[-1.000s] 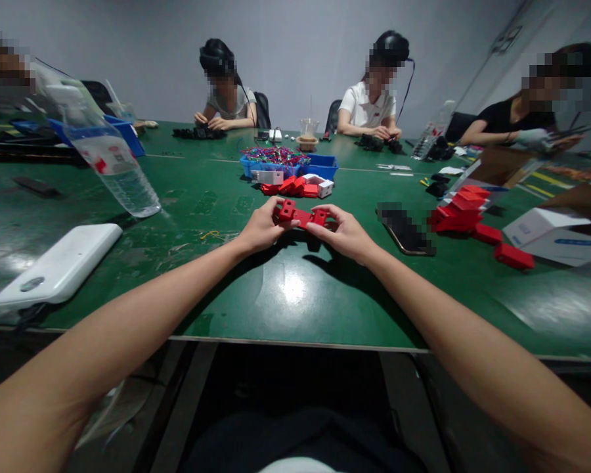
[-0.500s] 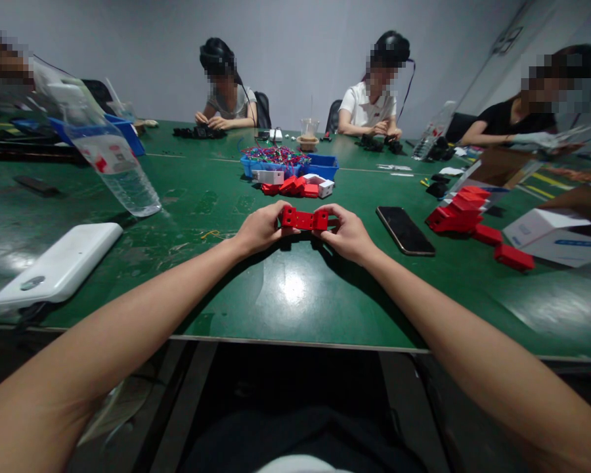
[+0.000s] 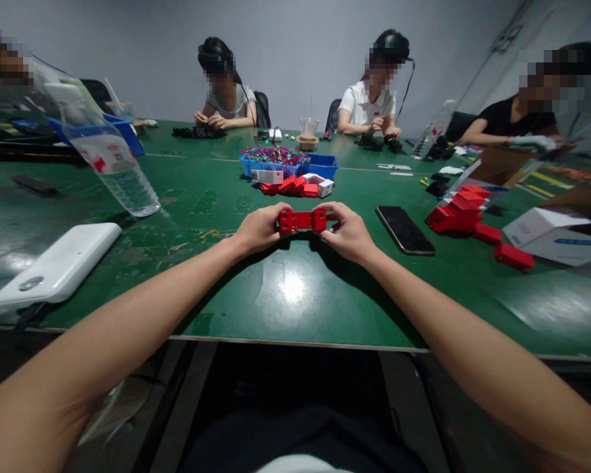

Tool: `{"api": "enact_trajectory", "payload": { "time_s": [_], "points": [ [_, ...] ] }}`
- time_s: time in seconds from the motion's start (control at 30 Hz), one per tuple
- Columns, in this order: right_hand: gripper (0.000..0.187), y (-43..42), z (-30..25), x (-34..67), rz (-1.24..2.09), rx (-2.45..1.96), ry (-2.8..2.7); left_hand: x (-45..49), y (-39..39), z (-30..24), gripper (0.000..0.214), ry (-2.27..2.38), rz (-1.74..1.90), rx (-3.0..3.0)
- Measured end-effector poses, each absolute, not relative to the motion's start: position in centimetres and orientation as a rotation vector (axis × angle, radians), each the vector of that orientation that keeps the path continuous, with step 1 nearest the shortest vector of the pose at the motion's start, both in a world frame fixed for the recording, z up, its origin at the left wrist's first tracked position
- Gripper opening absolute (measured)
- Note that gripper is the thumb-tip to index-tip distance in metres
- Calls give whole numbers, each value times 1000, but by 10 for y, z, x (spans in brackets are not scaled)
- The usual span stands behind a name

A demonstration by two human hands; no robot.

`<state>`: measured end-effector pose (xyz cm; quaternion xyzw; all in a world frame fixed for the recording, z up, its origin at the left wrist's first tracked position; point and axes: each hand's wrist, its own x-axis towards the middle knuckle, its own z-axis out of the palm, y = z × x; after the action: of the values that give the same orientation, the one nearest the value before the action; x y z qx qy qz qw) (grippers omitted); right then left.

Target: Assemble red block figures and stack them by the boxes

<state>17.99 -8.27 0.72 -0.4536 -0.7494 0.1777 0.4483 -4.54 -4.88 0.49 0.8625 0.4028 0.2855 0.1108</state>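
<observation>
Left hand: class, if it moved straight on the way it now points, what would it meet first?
The left hand points at the red bracket it grips; beyond that, probably the right hand, though depth is unclear.

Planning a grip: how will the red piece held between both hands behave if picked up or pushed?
Likely stiff: the red piece spans straight between the left hand and the right hand without sagging. Probably light, since the hands carry it just by its ends. Its boxy faces suggest sliding, not rolling.

Both bare arms stretch forward, left hand (image 3: 257, 230) and right hand (image 3: 349, 233) level, fingers pinched inward.
</observation>
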Motion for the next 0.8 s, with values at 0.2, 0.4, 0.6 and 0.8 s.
{"api": "enact_trajectory", "payload": {
  "time_s": [0.2,0.4,0.6,0.8],
  "points": [
    [37,-82,7,180,412,-1116,-1838,-45,-50,6,47,1228,830,2495],
    [39,-82,7,179,418,-1132,-1837,-44,-51,7,49,1233,811,2511],
    [38,-84,9,180,419,-1145,-1850,-45,-49,5,50,1210,814,2510],
    [38,-85,9,179,420,-1137,-1864,-44,-50,8,46,1216,780,2524]
  ]
}}
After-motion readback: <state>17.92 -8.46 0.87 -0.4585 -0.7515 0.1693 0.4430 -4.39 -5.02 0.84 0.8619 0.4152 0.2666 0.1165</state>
